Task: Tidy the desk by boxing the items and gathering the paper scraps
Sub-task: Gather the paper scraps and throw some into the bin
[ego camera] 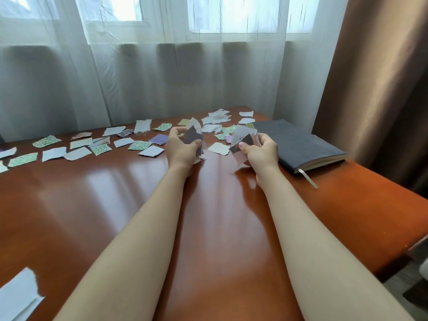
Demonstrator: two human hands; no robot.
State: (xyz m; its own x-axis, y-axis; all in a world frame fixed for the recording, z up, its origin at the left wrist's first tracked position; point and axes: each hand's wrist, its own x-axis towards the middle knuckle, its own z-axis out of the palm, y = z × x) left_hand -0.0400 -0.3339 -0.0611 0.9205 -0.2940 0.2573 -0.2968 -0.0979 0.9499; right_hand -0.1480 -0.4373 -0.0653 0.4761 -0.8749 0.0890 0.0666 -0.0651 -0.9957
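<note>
Nearest the camera, a large pale torn sheet (17, 295) is lying at the near left corner of the glossy red-brown worktop (115, 205). Two bare forearms are stretching out across the middle of it. The left hand (181, 148) is curling its grip around a small bunch of scraps (194, 135), a dark purple piece at the front and a pale one sticking up behind; fingers pressed together on the bunch. The right hand (260, 154) is pinching a second bunch (243, 141), thumb on top, with pale, dark and pinkish pieces fanning out. The two hands are sitting near each other, apart, low over the surface. Loose paper scraps (76, 147) are spreading in a band along the far side, from the left edge to the far right corner: white, green-patterned and purple ones, some overlapping. One cream scrap (218, 148) is lying between the two hands. A closed dark grey notebook (298, 144) is resting flat just beside the right hand, its ribbon marker (309, 179) trailing toward the near side. Sheer white curtains (139, 77) are hanging behind, a brown drape (382, 77) at right.
</note>
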